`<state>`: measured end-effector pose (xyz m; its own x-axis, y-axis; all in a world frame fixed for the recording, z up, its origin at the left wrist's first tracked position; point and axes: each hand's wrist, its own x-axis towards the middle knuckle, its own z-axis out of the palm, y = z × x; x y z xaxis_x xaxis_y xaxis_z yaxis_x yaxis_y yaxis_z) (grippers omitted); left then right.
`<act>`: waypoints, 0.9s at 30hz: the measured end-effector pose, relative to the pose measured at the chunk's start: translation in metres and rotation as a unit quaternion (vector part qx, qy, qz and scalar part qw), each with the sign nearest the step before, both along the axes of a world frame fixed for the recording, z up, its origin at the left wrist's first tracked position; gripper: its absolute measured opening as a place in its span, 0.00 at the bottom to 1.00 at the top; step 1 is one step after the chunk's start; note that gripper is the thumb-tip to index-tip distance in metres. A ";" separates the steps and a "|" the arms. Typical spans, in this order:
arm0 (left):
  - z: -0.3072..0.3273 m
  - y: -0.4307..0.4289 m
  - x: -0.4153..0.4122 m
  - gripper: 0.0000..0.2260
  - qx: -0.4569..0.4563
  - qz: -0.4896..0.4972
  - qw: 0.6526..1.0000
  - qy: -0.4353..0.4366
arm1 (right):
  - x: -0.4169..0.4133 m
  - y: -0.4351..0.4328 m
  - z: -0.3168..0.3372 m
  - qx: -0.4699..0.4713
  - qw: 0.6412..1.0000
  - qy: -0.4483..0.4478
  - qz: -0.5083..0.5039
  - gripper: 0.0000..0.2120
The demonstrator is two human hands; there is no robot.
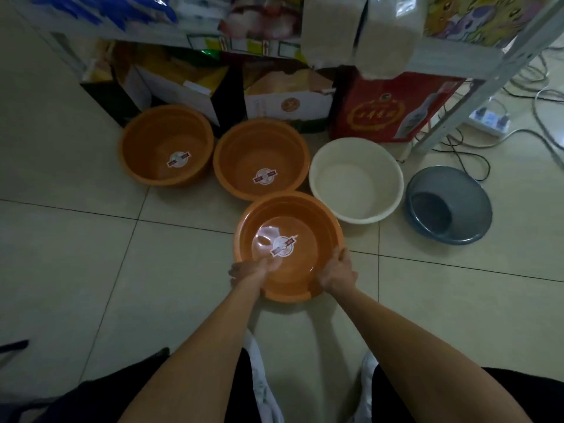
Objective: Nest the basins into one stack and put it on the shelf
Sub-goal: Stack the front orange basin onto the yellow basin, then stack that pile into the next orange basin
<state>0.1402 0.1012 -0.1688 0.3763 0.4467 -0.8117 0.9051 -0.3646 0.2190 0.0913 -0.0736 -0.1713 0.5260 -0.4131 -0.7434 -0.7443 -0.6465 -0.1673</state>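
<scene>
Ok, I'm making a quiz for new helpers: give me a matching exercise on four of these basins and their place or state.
Things:
1. held orange basin
2. white basin
3. grey basin
4. far-left orange basin

States:
A. tipped on its side
B. gripped at the rim by both hands
C. upright, between an orange and the grey one
D. upright, nearest the cardboard boxes on the left

Pairs: 1-B, 2-C, 3-A, 4-D

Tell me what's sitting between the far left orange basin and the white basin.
Another orange basin sits between the far left orange basin and the white basin, as the head view shows. Its rim almost meets both neighbours.
</scene>
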 end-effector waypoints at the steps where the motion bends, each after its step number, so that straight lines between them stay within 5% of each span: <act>1: 0.002 -0.001 0.007 0.42 0.022 -0.020 1.000 0.003 | 0.008 0.003 -0.002 -0.017 1.000 -0.012 -0.007 0.44; 5: 0.010 -0.003 0.061 0.28 0.046 -0.053 0.993 -0.099 | 0.059 0.013 0.003 -0.047 0.991 -0.115 0.043 0.35; 10: -0.013 0.011 0.142 0.15 -0.115 0.101 0.968 -0.201 | 0.150 0.021 0.001 -0.007 0.980 -0.178 0.088 0.26; 13: -0.020 0.022 0.165 0.03 -0.234 0.168 0.938 -0.191 | 0.187 0.025 -0.018 0.024 0.983 -0.136 0.125 0.27; 18: -0.044 0.034 0.176 0.07 -0.322 0.209 0.908 -0.170 | 0.209 0.025 -0.037 0.044 0.983 -0.055 0.167 0.27; 27: -0.016 0.026 0.194 0.26 -0.334 0.191 0.898 -0.215 | 0.205 -0.007 0.012 0.126 0.973 -0.132 0.144 0.33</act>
<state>0.3338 0.1270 -0.1846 0.6425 0.0768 -0.7625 0.7153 0.2969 0.6326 0.2966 -0.0807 -0.1593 0.7788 -0.0434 -0.6258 -0.4486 -0.7359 -0.5072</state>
